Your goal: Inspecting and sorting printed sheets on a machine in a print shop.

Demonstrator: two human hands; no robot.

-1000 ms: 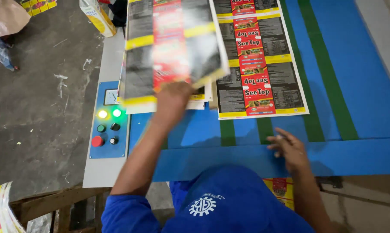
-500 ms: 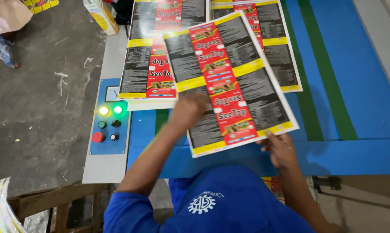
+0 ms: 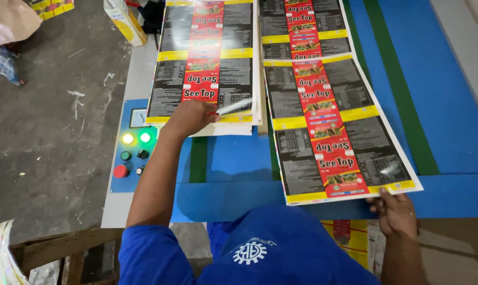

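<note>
A stack of glossy printed sheets, black with red and yellow bands, lies at the left of the blue table. My left hand is at the stack's near edge, fingers pinched on the top sheet, whose corner curls up beside my fingertips. A single printed sheet of the same kind lies slanted on the table to the right. My right hand grips the near edge of that sheet by the table's front edge.
A blue control panel with lit yellow and green lamps, black knobs and a red button sits left of the stack. Green stripes run along the table. More printed sheets lie below the front edge. Concrete floor is to the left.
The sheet my left hand held up over the stack swung right and now lies flat on the table. My left hand went back to the stack; my right hand holds the laid sheet's near edge.
</note>
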